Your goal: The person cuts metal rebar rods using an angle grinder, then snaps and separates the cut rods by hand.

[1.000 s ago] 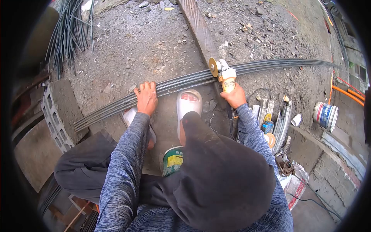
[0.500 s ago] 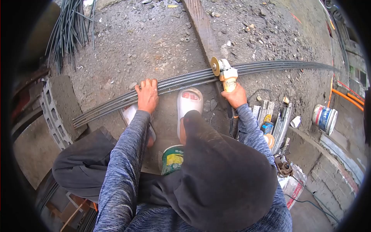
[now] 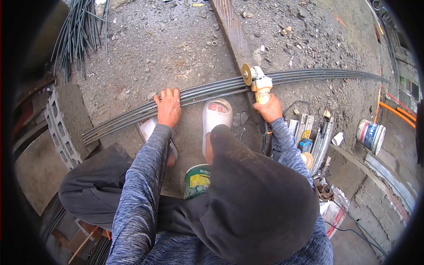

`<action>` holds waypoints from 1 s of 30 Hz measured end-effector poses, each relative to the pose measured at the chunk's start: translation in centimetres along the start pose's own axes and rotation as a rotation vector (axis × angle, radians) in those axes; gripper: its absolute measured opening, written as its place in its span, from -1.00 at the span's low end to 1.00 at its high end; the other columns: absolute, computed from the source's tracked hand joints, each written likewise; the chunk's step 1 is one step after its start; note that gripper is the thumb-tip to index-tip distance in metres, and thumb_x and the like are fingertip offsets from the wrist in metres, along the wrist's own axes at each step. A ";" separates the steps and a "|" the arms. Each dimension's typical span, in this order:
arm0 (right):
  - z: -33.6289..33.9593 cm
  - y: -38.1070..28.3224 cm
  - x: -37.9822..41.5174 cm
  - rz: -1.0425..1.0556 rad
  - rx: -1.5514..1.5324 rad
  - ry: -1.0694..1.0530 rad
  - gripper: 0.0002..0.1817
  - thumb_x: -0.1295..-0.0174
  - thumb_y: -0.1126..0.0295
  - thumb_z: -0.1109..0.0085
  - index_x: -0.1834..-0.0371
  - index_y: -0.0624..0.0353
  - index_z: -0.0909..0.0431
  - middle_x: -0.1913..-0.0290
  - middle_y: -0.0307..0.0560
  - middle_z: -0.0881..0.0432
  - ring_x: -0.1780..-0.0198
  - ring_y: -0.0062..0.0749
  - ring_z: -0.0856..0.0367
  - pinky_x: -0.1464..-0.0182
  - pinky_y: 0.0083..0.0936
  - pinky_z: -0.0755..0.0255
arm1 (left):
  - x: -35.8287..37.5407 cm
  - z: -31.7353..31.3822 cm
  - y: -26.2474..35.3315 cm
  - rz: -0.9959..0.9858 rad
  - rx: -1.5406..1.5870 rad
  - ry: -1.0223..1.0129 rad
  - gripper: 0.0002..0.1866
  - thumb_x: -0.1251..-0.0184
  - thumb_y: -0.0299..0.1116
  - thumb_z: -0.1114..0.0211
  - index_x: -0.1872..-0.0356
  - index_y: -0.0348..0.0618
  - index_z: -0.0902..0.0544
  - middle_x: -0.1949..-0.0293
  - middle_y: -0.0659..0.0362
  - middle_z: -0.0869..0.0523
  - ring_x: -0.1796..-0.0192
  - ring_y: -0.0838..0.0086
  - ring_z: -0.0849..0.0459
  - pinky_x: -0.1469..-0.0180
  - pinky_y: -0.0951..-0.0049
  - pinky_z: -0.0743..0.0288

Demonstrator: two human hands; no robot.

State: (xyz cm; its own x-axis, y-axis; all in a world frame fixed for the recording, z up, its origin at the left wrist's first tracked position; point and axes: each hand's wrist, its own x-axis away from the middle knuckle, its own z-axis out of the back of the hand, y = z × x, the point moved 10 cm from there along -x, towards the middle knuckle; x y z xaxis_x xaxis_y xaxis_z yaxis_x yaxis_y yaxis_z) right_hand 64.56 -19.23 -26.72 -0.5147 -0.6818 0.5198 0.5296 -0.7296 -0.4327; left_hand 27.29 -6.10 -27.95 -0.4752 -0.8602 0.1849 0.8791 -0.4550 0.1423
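Note:
A bundle of long steel rebars (image 3: 207, 91) runs across the view, its left end near a hollow concrete block (image 3: 70, 119). My left hand (image 3: 168, 107) is closed over the bundle, left of my sandal. My right hand (image 3: 270, 109) grips the body of an angle grinder (image 3: 263, 88). The grinder's round cutting disc (image 3: 247, 74) stands at the rebars, just where they cross a wooden plank (image 3: 234, 35). Fingers of the right hand are partly hidden by the tool. No sparks show at the disc.
Thin cut bars (image 3: 81, 33) lie at the upper left. Metal channel pieces (image 3: 322, 141) and a blue tape measure (image 3: 305, 145) are by my right arm. A white bucket (image 3: 371, 134) lies farther right; a green bucket (image 3: 197, 180) is beneath me. Gravelly ground surrounds the plank.
Almost nothing differs. Both hands, the grinder and the rebars keep their places, with only a very slight shift of the view.

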 end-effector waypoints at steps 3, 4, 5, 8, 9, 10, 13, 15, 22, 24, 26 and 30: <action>0.3 -0.3 0.1 -0.002 0.010 -0.001 -0.42 0.16 0.18 -0.51 0.09 0.33 -0.62 0.15 0.25 -0.77 0.07 0.05 -0.78 -0.03 -0.18 -0.62 | 0.0 -0.1 0.0 0.002 0.005 -0.002 -0.64 -0.23 -0.49 -0.21 -0.07 -0.08 -0.52 0.02 0.08 -0.56 -0.13 0.15 -0.52 -0.26 -0.11 -0.25; 0.2 -0.3 0.1 -0.001 0.009 0.000 -0.42 0.16 0.18 -0.51 0.09 0.33 -0.62 0.15 0.25 -0.77 0.07 0.05 -0.78 -0.03 -0.18 -0.62 | -0.1 -0.1 0.1 0.004 0.004 -0.008 -0.64 -0.23 -0.49 -0.21 -0.07 -0.08 -0.52 0.02 0.08 -0.56 -0.13 0.15 -0.52 -0.26 -0.11 -0.25; 0.1 -0.3 0.1 -0.001 0.008 0.001 -0.42 0.16 0.18 -0.51 0.08 0.34 -0.62 0.15 0.25 -0.78 0.07 0.05 -0.78 -0.03 -0.18 -0.62 | -0.1 -0.1 0.0 0.007 0.003 -0.014 -0.64 -0.22 -0.49 -0.21 -0.07 -0.08 -0.52 0.02 0.08 -0.56 -0.13 0.15 -0.52 -0.26 -0.12 -0.25; 0.2 -0.3 0.1 0.002 -0.006 0.000 -0.41 0.16 0.19 -0.51 0.07 0.34 -0.62 0.14 0.24 -0.78 0.07 0.04 -0.78 -0.03 -0.19 -0.62 | 0.0 0.1 0.0 0.004 0.006 0.000 -0.64 -0.21 -0.49 -0.22 -0.07 -0.08 -0.52 0.02 0.08 -0.56 -0.14 0.15 -0.52 -0.27 -0.12 -0.26; 0.2 -0.4 0.2 -0.002 -0.010 -0.003 -0.41 0.16 0.19 -0.51 0.07 0.34 -0.62 0.14 0.24 -0.78 0.08 0.03 -0.79 -0.03 -0.20 -0.62 | 0.0 0.0 0.1 0.006 -0.001 -0.005 -0.64 -0.22 -0.49 -0.22 -0.07 -0.08 -0.52 0.02 0.08 -0.56 -0.14 0.15 -0.52 -0.27 -0.12 -0.26; 0.3 -0.5 0.2 -0.006 -0.014 -0.006 -0.41 0.16 0.19 -0.51 0.07 0.34 -0.62 0.14 0.24 -0.78 0.08 0.03 -0.79 -0.03 -0.20 -0.62 | 0.0 0.0 0.1 0.008 -0.008 -0.011 -0.64 -0.22 -0.49 -0.22 -0.06 -0.08 -0.52 0.02 0.08 -0.56 -0.14 0.15 -0.52 -0.28 -0.12 -0.26; 0.4 -0.8 0.3 -0.006 -0.009 -0.005 -0.41 0.16 0.19 -0.51 0.07 0.34 -0.62 0.14 0.23 -0.78 0.08 0.02 -0.79 -0.03 -0.21 -0.63 | 0.0 0.0 0.1 0.007 -0.013 0.001 -0.66 -0.22 -0.49 -0.21 -0.05 -0.08 -0.52 0.02 0.08 -0.56 -0.14 0.15 -0.52 -0.28 -0.11 -0.26; 0.5 -0.9 0.3 -0.003 0.008 -0.002 -0.41 0.16 0.19 -0.51 0.07 0.34 -0.62 0.14 0.23 -0.78 0.08 0.01 -0.79 -0.03 -0.21 -0.63 | 0.0 0.0 0.0 0.008 -0.012 0.005 -0.66 -0.23 -0.49 -0.21 -0.05 -0.08 -0.52 0.02 0.08 -0.56 -0.14 0.15 -0.52 -0.28 -0.11 -0.26; 0.5 -1.1 0.1 -0.011 0.043 0.006 -0.41 0.16 0.17 -0.51 0.07 0.33 -0.63 0.13 0.22 -0.79 0.08 0.00 -0.79 -0.03 -0.21 -0.63 | -0.1 0.0 0.1 0.010 -0.020 -0.006 -0.67 -0.22 -0.49 -0.22 -0.04 -0.07 -0.52 0.02 0.09 -0.56 -0.13 0.16 -0.53 -0.27 -0.11 -0.27; 0.6 -1.1 0.2 0.001 0.037 0.016 -0.40 0.16 0.15 -0.52 0.08 0.34 -0.64 0.15 0.21 -0.79 0.10 0.00 -0.79 -0.01 -0.21 -0.63 | -0.1 0.0 0.1 0.012 -0.022 -0.007 -0.66 -0.21 -0.48 -0.23 -0.04 -0.07 -0.52 0.03 0.09 -0.56 -0.13 0.17 -0.53 -0.26 -0.11 -0.28; 0.5 -1.1 0.0 0.033 0.025 0.028 -0.39 0.16 0.11 -0.51 0.12 0.36 -0.64 0.20 0.21 -0.78 0.15 -0.01 -0.79 0.04 -0.23 -0.63 | -0.1 -0.1 0.0 0.017 -0.026 -0.007 -0.66 -0.20 -0.48 -0.25 -0.04 -0.07 -0.52 0.03 0.09 -0.56 -0.12 0.17 -0.54 -0.26 -0.11 -0.28; 0.4 -1.2 0.0 -0.023 0.029 -0.009 -0.41 0.15 0.15 -0.52 0.07 0.31 -0.64 0.14 0.21 -0.79 0.07 0.00 -0.79 -0.04 -0.20 -0.63 | -0.1 0.0 0.1 0.017 -0.032 -0.004 -0.66 -0.21 -0.48 -0.24 -0.04 -0.07 -0.53 0.02 0.09 -0.57 -0.13 0.17 -0.54 -0.25 -0.11 -0.29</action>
State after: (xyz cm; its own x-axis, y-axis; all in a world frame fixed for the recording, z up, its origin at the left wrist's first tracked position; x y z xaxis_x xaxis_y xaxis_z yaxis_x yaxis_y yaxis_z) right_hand 64.18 -18.35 -25.86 -0.5214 -0.6642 0.5358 0.5373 -0.7433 -0.3986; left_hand 27.42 -6.04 -27.96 -0.4602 -0.8671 0.1905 0.8878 -0.4475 0.1076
